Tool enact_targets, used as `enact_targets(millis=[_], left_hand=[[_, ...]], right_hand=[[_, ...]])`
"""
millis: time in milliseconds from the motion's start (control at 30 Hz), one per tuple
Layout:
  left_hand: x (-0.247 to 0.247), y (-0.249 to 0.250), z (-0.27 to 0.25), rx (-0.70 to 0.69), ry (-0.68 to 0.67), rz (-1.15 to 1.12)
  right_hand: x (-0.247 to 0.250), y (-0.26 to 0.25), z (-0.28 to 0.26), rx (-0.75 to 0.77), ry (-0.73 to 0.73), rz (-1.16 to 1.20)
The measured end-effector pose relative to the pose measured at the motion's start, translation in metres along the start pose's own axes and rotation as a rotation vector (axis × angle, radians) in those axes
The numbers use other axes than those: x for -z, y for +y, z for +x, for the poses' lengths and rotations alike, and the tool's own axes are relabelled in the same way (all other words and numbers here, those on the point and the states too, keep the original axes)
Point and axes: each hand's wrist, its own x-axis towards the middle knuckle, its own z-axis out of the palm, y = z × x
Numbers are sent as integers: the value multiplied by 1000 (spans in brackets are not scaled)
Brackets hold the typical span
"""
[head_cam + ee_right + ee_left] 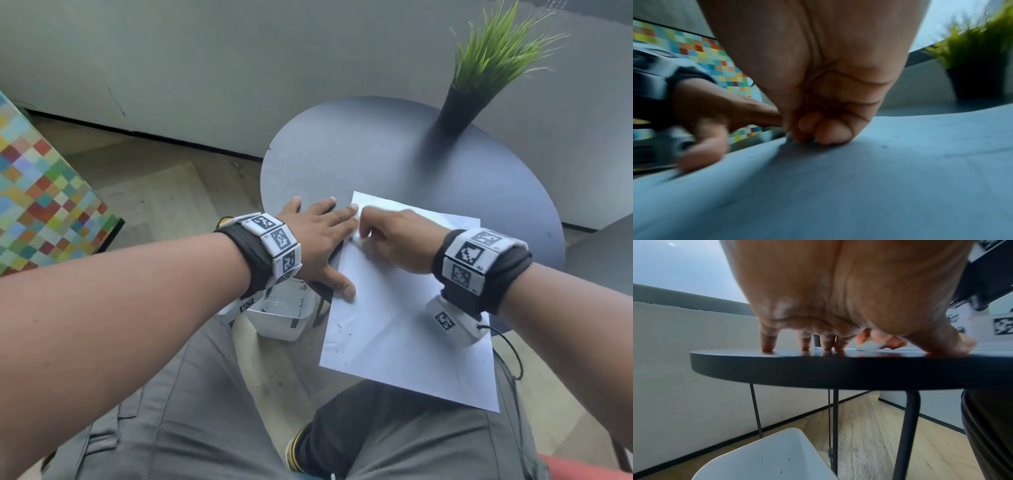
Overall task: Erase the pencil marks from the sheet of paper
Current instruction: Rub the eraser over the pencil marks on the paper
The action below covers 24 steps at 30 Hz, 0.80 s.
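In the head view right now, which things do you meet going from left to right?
Colourful checkered panel → left hand → eraser → right hand → potted grass plant.

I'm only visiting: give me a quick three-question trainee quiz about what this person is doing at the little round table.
1. True or false: the left hand lies flat, steadying the sheet of paper.
2. The right hand pinches: A) a pencil B) a small white eraser C) nothing.
3. What stands at the round table's far edge?

Key: 1 true; 2 B; 3 a potted plant.
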Motion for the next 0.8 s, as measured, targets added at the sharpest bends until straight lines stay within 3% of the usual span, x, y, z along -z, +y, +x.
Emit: enact_targets(millis=[100, 233, 367, 400, 533, 633, 700, 800], left_hand=[[2, 1, -1, -2, -8, -20], [3, 2, -1, 2, -1, 18], [5, 3, -3, 10, -25, -13], [6, 4, -2, 9, -28, -11], [7, 6, -2, 19, -41, 24], [10, 8, -3, 32, -88, -4], [13, 10, -3, 35, -101, -6], [14, 12, -2, 38, -98, 20]], right_hand=[[-5, -12, -6, 134, -145, -56], [5, 6, 3, -64, 75, 23], [-3, -11, -8, 162, -142, -69], [-2, -11, -8, 159, -142, -63], [3, 5, 3, -62, 101, -12], [-5, -8, -8, 119, -103, -67], [-5, -12, -12, 160, -200, -78], [5, 2, -3, -15, 15, -8]])
